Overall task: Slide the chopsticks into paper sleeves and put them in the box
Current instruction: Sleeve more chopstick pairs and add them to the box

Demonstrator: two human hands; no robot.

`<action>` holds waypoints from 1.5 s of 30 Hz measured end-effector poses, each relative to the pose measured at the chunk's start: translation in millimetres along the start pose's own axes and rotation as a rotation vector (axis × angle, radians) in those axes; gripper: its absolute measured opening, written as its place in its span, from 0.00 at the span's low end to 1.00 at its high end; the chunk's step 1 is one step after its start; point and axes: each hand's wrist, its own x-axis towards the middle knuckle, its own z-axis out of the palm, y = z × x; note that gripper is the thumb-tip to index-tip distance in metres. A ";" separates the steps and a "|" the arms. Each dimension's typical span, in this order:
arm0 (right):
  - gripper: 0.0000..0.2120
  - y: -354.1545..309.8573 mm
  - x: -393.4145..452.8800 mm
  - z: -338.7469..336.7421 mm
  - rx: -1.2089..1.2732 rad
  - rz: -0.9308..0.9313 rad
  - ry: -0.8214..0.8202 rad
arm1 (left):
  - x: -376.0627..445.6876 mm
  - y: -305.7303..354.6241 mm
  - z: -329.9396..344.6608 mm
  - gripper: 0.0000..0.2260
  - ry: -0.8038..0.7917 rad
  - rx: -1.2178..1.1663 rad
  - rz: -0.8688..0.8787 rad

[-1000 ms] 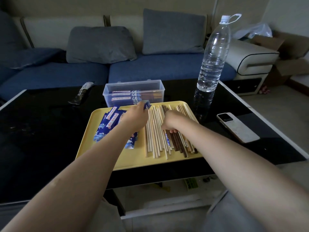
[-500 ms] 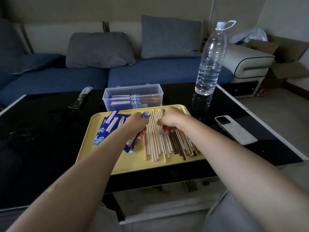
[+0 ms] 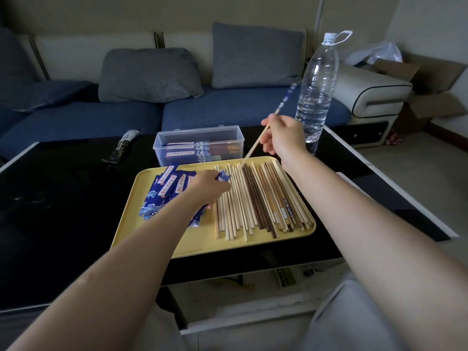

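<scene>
Right hand (image 3: 282, 134) pinches a pale wooden chopstick (image 3: 255, 145), slanting from one o'clock to seven; left hand (image 3: 206, 190), at eight o'clock, grips a blue paper sleeve (image 3: 222, 176).

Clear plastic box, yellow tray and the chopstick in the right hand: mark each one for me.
Clear plastic box (image 3: 162, 144): head view, on its left front wall.
Yellow tray (image 3: 202, 243): head view, on its bare near floor.
Lifted chopstick (image 3: 254, 148): head view, on the pale shaft below the right hand (image 3: 283, 134).
</scene>
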 end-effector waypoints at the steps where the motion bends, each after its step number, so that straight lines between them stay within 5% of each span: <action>1: 0.14 0.9 1.3 -1.1 0.015 0.012 0.049 | -0.2 1.0 1.3 0.07 -0.005 -0.002 0.007; 14: 0.15 12.8 11.5 -9.2 -0.043 0.107 0.067 | -0.4 11.7 8.7 0.05 -0.038 -0.108 0.133; 19: 0.09 17.1 3.7 -13.4 -0.373 0.294 -0.610 | -2.8 22.9 15.8 0.08 -0.040 -0.221 0.125; 21: 0.08 22.1 3.7 -14.3 -0.567 0.386 -0.726 | -3.2 25.7 16.6 0.09 -0.059 -0.267 0.086; 27: 0.13 49.6 -0.4 -20.8 -1.189 0.350 -0.519 | -4.4 25.6 18.5 0.10 -0.203 -0.411 -0.062; 38: 0.18 56.9 1.6 -12.4 -1.226 0.472 -0.446 | -0.1 14.0 24.9 0.10 -0.271 -0.435 -0.178; 45: 0.15 55.6 5.5 -14.8 -1.236 0.508 -0.571 | 0.2 15.7 25.9 0.09 -0.271 -0.392 -0.161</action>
